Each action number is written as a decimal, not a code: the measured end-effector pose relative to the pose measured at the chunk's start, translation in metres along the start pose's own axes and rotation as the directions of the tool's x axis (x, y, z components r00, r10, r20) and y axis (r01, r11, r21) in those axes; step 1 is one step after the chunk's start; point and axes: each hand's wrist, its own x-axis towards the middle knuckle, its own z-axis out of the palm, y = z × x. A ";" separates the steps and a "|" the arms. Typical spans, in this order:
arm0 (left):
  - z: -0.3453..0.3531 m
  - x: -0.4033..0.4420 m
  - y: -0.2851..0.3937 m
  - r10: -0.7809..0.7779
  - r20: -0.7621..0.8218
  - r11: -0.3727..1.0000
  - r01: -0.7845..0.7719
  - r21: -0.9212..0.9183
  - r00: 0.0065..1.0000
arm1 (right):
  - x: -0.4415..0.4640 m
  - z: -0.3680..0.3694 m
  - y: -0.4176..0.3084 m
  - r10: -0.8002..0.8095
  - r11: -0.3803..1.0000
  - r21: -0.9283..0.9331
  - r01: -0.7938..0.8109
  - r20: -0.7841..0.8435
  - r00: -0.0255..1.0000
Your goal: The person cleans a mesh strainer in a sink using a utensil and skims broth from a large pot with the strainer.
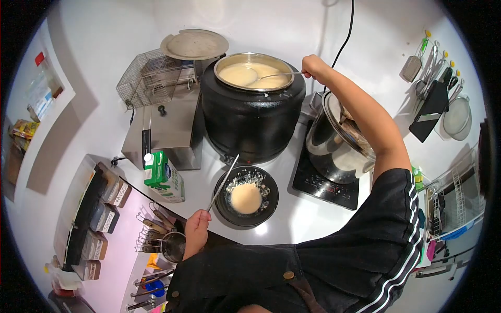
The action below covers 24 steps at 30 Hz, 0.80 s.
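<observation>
My right hand (315, 69) is closed around the handle of a metal ladle (279, 75). The ladle's bowl rests in pale cream-coloured soup (235, 73) inside a black soup kettle (253, 117). Lower down, my left hand (197, 229) grips a long, thin metal utensil (224, 180), whose kind I cannot make out. It slants up past the left rim of a black bowl (222, 211) on the counter. In that bowl lies a pool of the same pale liquid (246, 199), with small whitish crumbs around it. A green and white carton (166, 177) stands left of the bowl.
Right of the kettle, a lidded steel pot (334, 148) sits on a black induction hob (326, 190). A fryer (164, 128) with wire baskets (154, 78) is at left. Utensils, including a strainer (458, 119), hang on the right wall. Labelled containers (120, 193) line the left.
</observation>
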 end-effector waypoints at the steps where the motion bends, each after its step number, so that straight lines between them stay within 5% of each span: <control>1: 0.000 0.000 0.000 0.018 -0.004 1.000 -0.018 0.015 1.000 | -0.003 0.000 -0.002 0.043 0.998 0.042 -0.042 -0.031 0.999; 14: 0.001 -0.005 0.004 0.014 -0.009 1.000 -0.014 0.011 1.000 | -0.001 0.000 0.007 0.048 0.994 0.102 -0.041 -0.067 0.997; 24: 0.000 -0.005 -0.003 0.026 -0.011 0.999 -0.026 0.021 1.000 | -0.008 -0.017 0.002 -0.049 0.993 -0.104 0.051 0.021 0.999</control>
